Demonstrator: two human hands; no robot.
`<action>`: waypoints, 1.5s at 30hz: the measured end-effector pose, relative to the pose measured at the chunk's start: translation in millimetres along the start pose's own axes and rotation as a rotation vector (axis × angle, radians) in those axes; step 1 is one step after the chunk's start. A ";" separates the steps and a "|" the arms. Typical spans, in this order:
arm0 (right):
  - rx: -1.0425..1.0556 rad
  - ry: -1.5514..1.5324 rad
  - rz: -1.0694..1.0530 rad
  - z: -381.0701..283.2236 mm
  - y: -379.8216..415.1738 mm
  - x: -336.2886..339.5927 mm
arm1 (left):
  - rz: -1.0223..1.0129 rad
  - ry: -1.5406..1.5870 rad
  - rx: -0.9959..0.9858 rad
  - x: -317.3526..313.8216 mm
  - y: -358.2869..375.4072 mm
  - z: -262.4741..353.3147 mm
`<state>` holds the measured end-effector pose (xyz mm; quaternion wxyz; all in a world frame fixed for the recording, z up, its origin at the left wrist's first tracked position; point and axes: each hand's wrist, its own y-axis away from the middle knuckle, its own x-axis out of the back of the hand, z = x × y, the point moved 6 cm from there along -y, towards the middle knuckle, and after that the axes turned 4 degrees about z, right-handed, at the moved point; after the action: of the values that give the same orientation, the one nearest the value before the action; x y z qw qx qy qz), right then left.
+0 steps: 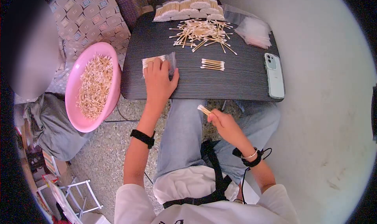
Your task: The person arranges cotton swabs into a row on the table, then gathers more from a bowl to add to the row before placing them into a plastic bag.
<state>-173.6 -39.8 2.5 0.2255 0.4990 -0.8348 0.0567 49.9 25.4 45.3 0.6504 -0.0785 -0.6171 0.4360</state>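
On the left side of the dark table (188, 82) lies a clear plastic bag of cotton swabs (149, 61). My left hand (160, 81) rests over it, fingers curled on top and the thumb at its right side. My right hand (226, 124) is closed on a small bunch of cotton swabs (203, 109), held above my lap just off the table's front edge, white tips pointing up and left. A short row of cotton swabs (213, 64) lies side by side on the table between the hands and a loose pile of cotton swabs (202, 33).
Filled bags of swabs (188, 8) are stacked at the table's back edge. Clear empty bags (254, 31) lie at the back right, above a phone (275, 75). Left of the table, a pink basin (72, 94) holds many swabs. A pale wall (322, 106) stands close on the right.
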 end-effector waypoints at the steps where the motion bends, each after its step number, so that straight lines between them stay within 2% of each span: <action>1: -0.023 0.004 -0.018 -0.3 -0.2 -0.3 | -0.019 -0.010 -0.010 -0.9 1.6 -0.7; 8: 0.032 0.017 0.011 -3.7 -0.1 -7.5 | -0.018 0.031 -0.041 3.7 7.8 -0.7; 11: 0.002 -0.017 0.035 -16.6 -5.0 -6.7 | -0.007 0.172 -0.084 21.9 13.9 15.2; 14: -0.039 -0.028 0.046 -34.9 -19.0 -2.6 | -0.163 0.418 0.037 13.9 36.3 18.6; 18: 0.049 -0.022 0.110 -40.6 -37.3 -13.9 | -0.142 0.270 -0.104 19.5 49.3 27.3; 22: 0.106 -0.008 0.109 -43.8 -48.0 -22.9 | -0.257 0.345 -0.027 22.7 52.6 29.1; 24: 0.084 0.035 0.073 -44.9 -52.2 -25.2 | -0.285 0.386 0.018 25.4 52.2 31.0; 28: 0.101 0.113 0.100 -47.1 -55.9 -26.2 | -0.272 0.396 -0.030 24.4 55.2 31.4; 31: 0.023 0.377 0.135 -53.2 -56.0 -21.0 | -0.261 0.405 -0.033 26.7 56.2 31.3; 36: 0.131 0.506 0.217 -55.9 -63.9 -28.1 | -0.237 0.427 -0.009 28.0 55.3 33.5; 40: 0.179 0.576 0.265 -61.9 -69.4 -31.8 | -0.247 0.374 -0.091 24.1 58.9 38.3; 45: 0.156 0.611 0.210 -55.3 -76.8 -36.3 | -0.290 0.463 -0.096 33.5 55.6 34.1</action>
<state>-75.4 -30.8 26.1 0.4195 0.3857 -0.7686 0.2907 -10.7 66.5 42.1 0.8252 -0.1175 -0.4770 0.2789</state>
